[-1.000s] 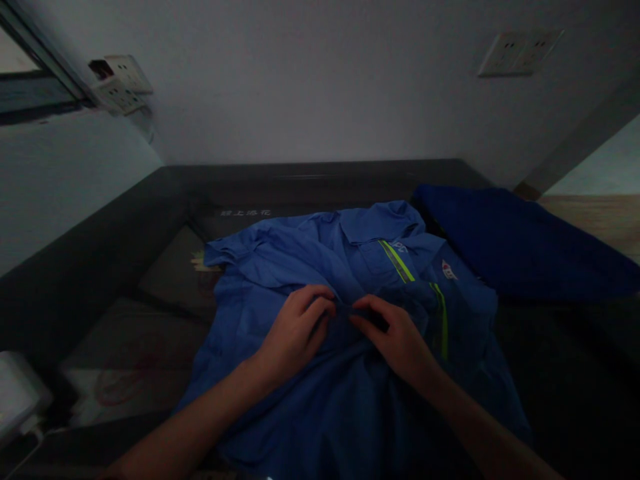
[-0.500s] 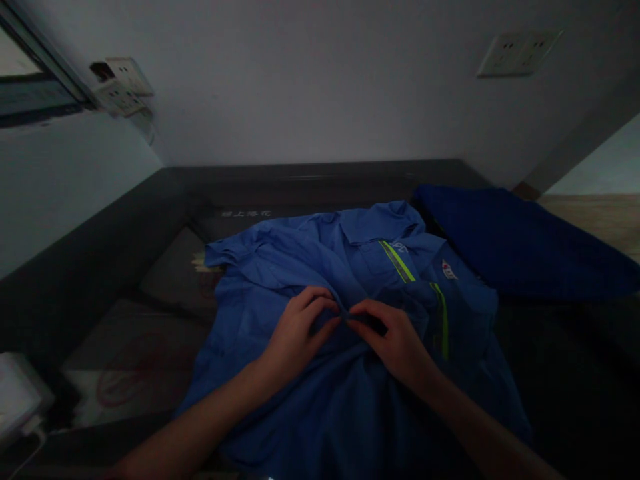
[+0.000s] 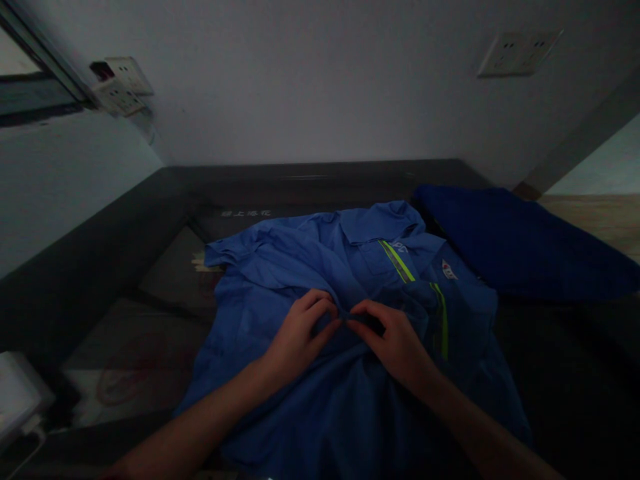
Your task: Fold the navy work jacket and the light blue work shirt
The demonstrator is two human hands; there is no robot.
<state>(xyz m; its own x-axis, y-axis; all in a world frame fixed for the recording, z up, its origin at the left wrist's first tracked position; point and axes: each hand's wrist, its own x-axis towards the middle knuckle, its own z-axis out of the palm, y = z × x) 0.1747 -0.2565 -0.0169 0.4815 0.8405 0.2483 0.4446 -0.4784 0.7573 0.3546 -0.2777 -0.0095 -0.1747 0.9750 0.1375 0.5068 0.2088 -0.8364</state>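
A blue work jacket (image 3: pixel 280 267) with yellow-green reflective strips and a small chest badge lies spread out before me. At its middle, my left hand (image 3: pixel 307 323) pinches the cloth between thumb and fingers. Close by on the right, my right hand (image 3: pixel 387 333) pinches the same raised fold, the fingertips of both hands almost meeting. Whatever small part of the jacket sits between the fingertips is too dark to make out. The collar points toward the back, and one sleeve stretches to the left.
Darker blue cloth (image 3: pixel 520 240) lies to the right of the jacket. A white plug-like box (image 3: pixel 20 393) with a cable is at the lower left. Wall sockets (image 3: pixel 520 53) are on the back wall, with more sockets (image 3: pixel 120 87) in the left corner.
The fingers of my left hand have shifted very slightly at the fold. Otherwise the jacket and my right hand look the same.
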